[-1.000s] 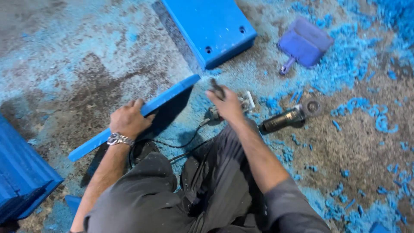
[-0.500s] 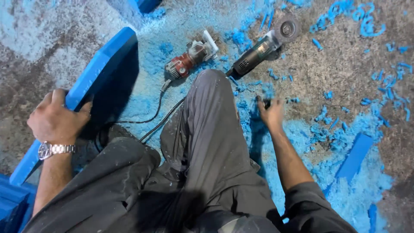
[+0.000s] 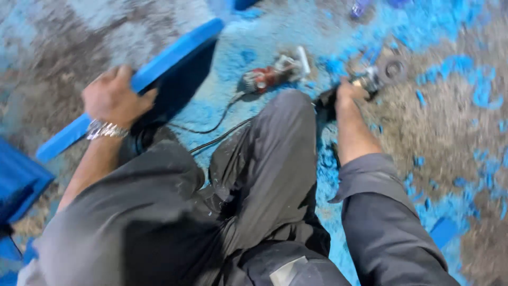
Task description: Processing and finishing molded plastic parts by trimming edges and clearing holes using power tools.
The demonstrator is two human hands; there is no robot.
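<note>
The left hand (image 3: 115, 98) is gripping the blue plastic board (image 3: 159, 69) edge with fingers curled over it, while the right hand (image 3: 349, 92) is closing its fingers around the angle grinder (image 3: 378, 74) on the floor (image 3: 465, 137) beside a red power tool (image 3: 270, 77).

The floor (image 3: 455, 132) is rough grey concrete, dusted and strewn with blue shavings (image 3: 476, 90), thickest beyond and to the right of the right hand (image 3: 349, 95). A red power tool (image 3: 272, 74) lies on it between the two hands, its black cord (image 3: 211, 130) trailing back toward the knees. A long blue plank (image 3: 164, 58) rests on edge on the floor under the left hand (image 3: 116, 98). An angle grinder (image 3: 378, 77) lies at the right hand.
</note>
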